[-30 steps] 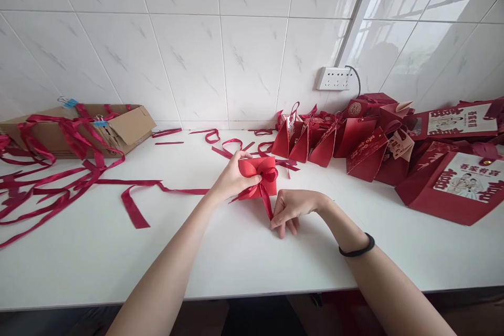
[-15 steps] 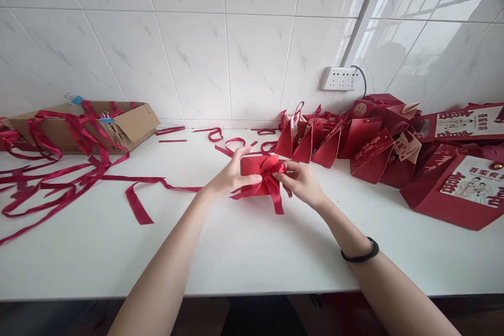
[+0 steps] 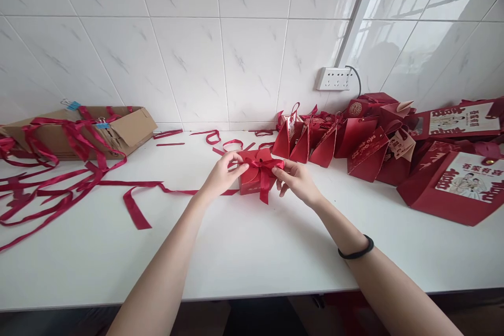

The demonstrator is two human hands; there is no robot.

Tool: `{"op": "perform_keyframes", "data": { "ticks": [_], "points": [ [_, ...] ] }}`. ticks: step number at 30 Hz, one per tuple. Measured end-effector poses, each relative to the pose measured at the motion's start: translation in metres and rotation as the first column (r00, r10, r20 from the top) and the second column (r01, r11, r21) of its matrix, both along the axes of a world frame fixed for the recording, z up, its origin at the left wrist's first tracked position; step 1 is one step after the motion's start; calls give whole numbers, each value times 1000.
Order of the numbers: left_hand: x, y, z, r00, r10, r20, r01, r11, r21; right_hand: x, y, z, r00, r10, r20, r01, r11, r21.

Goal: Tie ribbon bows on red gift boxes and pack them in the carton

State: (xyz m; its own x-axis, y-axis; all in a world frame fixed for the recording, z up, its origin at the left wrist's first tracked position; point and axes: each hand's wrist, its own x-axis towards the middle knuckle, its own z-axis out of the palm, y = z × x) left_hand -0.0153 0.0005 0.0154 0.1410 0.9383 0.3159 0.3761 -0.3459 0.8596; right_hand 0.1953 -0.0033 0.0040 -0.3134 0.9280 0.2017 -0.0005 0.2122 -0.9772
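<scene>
A small red gift box (image 3: 248, 186) stands on the white table in front of me. On its top sits a red ribbon bow (image 3: 264, 193), one tail hanging down the front side. My left hand (image 3: 224, 172) pinches the bow's left loop between thumb and fingers at the box's left edge. At the right, my right hand (image 3: 296, 181) has thumb and index finger closed on the right loop, its other fingers curled below. The bow's knot lies between both hands.
Left on the white table (image 3: 236, 262) is a cardboard box (image 3: 134, 128) draped with ribbons; long red ribbon (image 3: 136, 210) strands spread before it. Red gift boxes (image 3: 360, 155) crowd the right side, larger ones (image 3: 444, 194) nearest. A power strip (image 3: 334, 79) hangs on the tiled wall.
The gift box has turned so its front side shows, and it sits more upright. My left hand has gone from holding the box's side to pinching the bow's left loop.
</scene>
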Motion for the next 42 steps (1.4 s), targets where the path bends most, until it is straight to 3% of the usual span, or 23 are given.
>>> {"op": "perform_keyframes", "data": {
  "ticks": [5,8,10,12,15,17,20,22,25,28,31,34,36,39,42],
  "points": [
    [1,3,-2,996,3,84,-2,1000,-7,-1,-3,3,996,-88,10,89,996,-26],
    [2,3,-4,983,-3,185,16,997,-72,-1,-9,5,944,-188,273,183,982,43],
    [4,3,-5,971,1,241,29,992,-121,-1,-14,8,876,-139,462,136,990,40],
    [4,3,-5,960,17,278,32,985,-169,-1,-17,10,851,13,525,33,996,-78],
    [4,3,-5,941,22,339,50,978,-204,3,-16,13,873,229,431,-119,956,-268],
    [1,5,-5,904,29,426,65,977,-205,8,-12,13,892,301,336,-202,933,-299],
    [-4,8,-6,822,103,560,15,979,-202,18,-4,11,946,282,161,-237,938,-252],
    [-6,10,-7,799,145,584,-20,977,-214,20,-2,10,981,169,94,-144,964,-225],
    [-7,11,-8,805,124,581,1,978,-211,13,-6,10,965,120,234,-56,964,-261],
    [-6,10,-8,801,76,594,37,984,-176,2,-13,10,920,255,297,-158,936,-313],
    [-5,9,-7,794,70,604,44,984,-172,0,-14,9,958,245,152,-201,946,-254],
    [-7,10,-5,759,110,642,10,983,-181,8,-8,9,988,126,-88,-142,967,-212],
    [-10,12,-5,716,141,684,-13,982,-188,17,-3,11,958,28,-285,-98,968,-233],
    [-16,14,-3,603,197,773,-53,977,-207,31,4,15,868,-26,-495,-111,963,-246],
    [-26,18,-3,423,267,866,-117,964,-240,42,8,18,781,-18,-625,-147,967,-211]
  ]
}}
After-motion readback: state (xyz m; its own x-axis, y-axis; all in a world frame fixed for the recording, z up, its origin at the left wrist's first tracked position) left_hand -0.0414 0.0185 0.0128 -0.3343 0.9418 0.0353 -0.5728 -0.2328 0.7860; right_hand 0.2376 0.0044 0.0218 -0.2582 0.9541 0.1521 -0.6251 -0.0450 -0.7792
